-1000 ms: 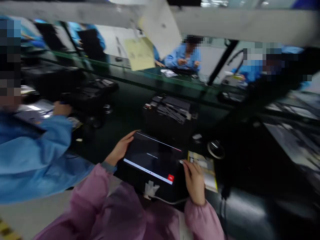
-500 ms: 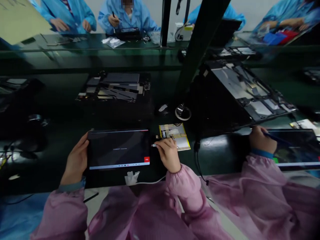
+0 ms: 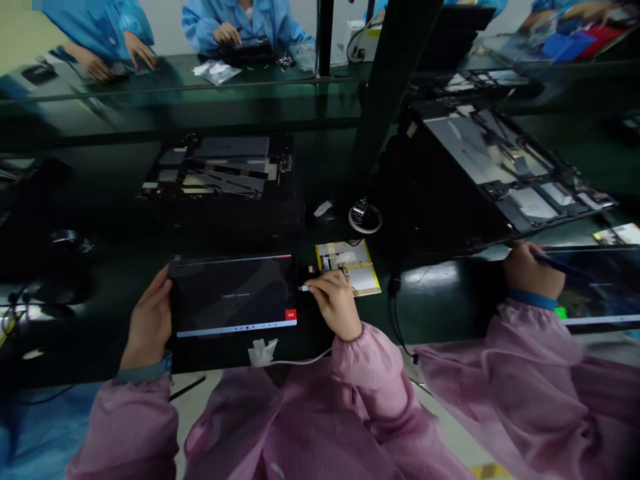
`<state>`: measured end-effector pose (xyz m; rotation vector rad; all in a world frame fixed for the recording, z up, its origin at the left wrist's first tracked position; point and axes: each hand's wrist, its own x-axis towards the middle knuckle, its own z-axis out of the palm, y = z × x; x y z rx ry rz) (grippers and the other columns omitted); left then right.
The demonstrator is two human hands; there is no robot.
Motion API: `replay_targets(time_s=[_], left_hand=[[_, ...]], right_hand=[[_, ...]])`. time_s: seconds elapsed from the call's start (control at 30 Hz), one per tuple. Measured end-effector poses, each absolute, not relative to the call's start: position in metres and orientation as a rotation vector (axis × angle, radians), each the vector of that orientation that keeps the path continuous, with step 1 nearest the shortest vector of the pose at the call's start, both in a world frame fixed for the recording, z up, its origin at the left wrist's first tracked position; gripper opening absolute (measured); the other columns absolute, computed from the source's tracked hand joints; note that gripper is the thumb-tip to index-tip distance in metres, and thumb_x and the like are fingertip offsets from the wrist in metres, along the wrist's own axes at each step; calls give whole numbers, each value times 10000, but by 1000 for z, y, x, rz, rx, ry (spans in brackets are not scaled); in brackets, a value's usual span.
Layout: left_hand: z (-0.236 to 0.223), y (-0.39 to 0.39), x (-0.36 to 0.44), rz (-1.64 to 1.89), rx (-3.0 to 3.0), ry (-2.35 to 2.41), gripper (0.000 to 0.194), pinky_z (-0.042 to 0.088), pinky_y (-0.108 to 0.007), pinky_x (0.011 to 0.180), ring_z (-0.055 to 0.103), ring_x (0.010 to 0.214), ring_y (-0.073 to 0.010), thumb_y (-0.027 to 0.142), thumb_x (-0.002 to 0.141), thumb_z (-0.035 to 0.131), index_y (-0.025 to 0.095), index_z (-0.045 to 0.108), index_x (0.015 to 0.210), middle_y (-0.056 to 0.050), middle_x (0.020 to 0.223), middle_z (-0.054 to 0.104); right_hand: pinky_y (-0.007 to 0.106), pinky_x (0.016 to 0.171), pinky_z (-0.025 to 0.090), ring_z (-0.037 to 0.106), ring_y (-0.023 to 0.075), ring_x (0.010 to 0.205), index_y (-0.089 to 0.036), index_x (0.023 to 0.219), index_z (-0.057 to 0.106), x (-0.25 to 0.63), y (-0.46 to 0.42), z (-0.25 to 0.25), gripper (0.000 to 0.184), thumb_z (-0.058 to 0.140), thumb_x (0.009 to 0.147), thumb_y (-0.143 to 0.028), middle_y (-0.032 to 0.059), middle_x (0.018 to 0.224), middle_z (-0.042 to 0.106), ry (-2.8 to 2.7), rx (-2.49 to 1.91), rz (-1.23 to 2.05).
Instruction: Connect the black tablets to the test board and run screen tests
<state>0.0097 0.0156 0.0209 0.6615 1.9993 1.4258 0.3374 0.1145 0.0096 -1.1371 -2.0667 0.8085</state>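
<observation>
A dark tablet lies flat in front of me, its screen lit with a thin light bar and a red button at the lower right. My left hand grips the tablet's left edge, fingers curled over it. My right hand pinches a small white cable plug right at the tablet's right edge. A white cable runs from under my right wrist along the tablet's near side. A yellow card with small parts lies just beyond my right hand.
An opened device rests on a black block behind the tablet. A tilted tray holds another opened device at right. A neighbour in pink holds a pen over a second tablet. People in blue work across the bench. A tape ring sits near a dark post.
The view has swung from left to straight over the tablet. My right hand stays at the tablet's right edge with the plug; my left hand keeps its hold on the left edge.
</observation>
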Motion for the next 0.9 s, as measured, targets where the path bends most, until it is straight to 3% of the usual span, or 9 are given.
replay_targets(time_s=[0.1,0.2,0.33,0.5,0.73,0.9], left_hand=[[21,15,9,1436,649,1962,364,455,-414,727,247,1358,-236,129,931,351,280,682,916,165,1299,571],[20,15,8,1489,582,1880,376,457,-402,901,308,1358,-212,133,943,392,364,647,1094,160,1261,619],[18,17,8,1637,373,1810,338,362,-327,1133,409,1352,-219,175,852,583,269,662,1166,58,1243,666],[21,19,10,1694,282,1746,370,340,-237,1128,497,1299,-165,152,804,640,235,677,1162,45,1231,682],[23,19,11,1702,225,1724,370,325,-208,1126,508,1288,-149,132,815,632,227,676,1170,52,1208,695],[21,20,11,1708,268,1714,379,368,-250,1109,524,1276,-185,140,806,620,191,673,1178,5,1246,677]], right_hand=[[409,877,388,553,223,969,-256,971,731,337,115,9,188,557,929,-198,34,866,692,-2076,-1129,814],[415,894,385,563,224,981,-258,965,733,337,116,9,191,559,924,-192,33,875,696,-2068,-1141,833],[411,902,391,563,226,992,-258,951,738,337,117,11,180,578,907,-186,33,874,697,-2076,-1143,843],[421,935,382,558,228,1010,-256,948,739,337,118,13,176,581,903,-195,30,871,700,-2088,-1131,840],[414,924,371,555,225,995,-242,948,737,336,119,11,166,602,889,-166,27,876,700,-2079,-1145,847],[424,920,355,549,228,984,-239,933,735,334,118,10,158,598,897,-168,31,865,697,-2107,-1134,808]])
